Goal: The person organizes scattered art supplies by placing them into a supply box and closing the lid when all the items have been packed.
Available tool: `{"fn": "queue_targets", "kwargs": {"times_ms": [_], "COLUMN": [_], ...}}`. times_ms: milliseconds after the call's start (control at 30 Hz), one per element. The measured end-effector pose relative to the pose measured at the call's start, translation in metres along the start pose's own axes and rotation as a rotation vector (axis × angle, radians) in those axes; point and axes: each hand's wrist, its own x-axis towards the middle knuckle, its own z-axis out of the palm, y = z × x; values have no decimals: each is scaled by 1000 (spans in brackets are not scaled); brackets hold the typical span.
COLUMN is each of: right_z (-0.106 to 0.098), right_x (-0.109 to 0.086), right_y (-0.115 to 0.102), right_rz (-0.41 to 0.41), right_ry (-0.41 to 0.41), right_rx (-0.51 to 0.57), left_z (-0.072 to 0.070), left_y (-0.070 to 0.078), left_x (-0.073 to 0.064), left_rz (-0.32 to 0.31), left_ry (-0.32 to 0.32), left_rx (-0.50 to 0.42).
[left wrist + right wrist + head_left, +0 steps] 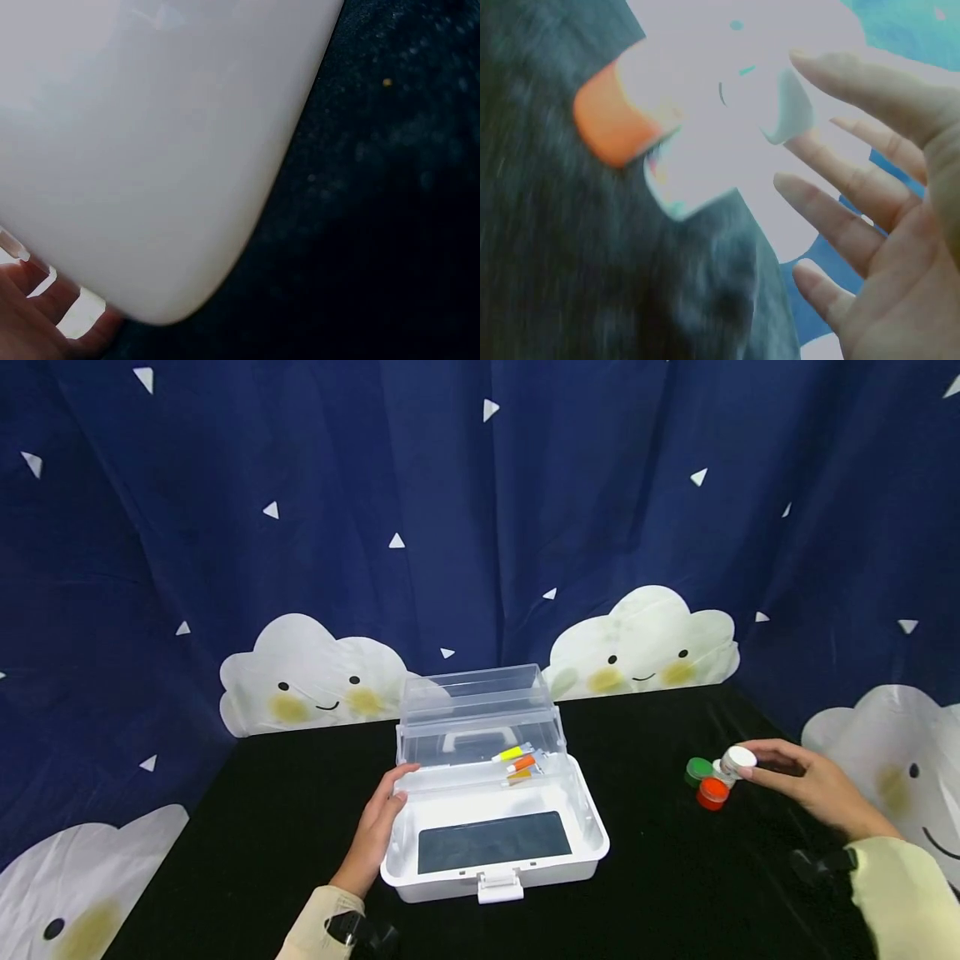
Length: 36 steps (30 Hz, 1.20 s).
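The right hand (823, 789) pinches a white-lidded jar (738, 760) near the green jar (698, 769) and orange jar (712, 794) on the black table (645, 885). The left hand (372, 835) grips the open white box (438, 887) by its left side

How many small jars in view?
4: green jar, orange-red jar and a pale jar clustered on the black surface; white-lidded jar held by the right hand. The pale jar is partly hidden in the head view.

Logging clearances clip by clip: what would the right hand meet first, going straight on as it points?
Past its held jar, the right hand would likely meet the other white jar first; depth is unclear, so it might pass above.
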Motion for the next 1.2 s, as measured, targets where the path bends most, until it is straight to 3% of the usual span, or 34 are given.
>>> {"fn": "queue_targets", "kwargs": {"times_ms": [233, 500, 633, 900, 1200], "right_z": [10, 31, 42, 67, 92], "right_x": [24, 52, 61, 85, 102], "right_y": [-31, -74, -88, -115, -142], "right_rz": [-28, 34, 18, -110, -155], "right_ry": [-47, -56, -38, -18, -57], "right_rx": [77, 139, 165, 273, 340], "left_z": [0, -1, 0, -1, 4], "left_y": [1, -1, 0, -1, 0], "left_x": [0, -1, 0, 0, 1], "left_rz": [13, -1, -12, -17, -5], "left_ry": [15, 20, 18, 27, 35], "left_rx": [10, -1, 0, 1, -4]}}
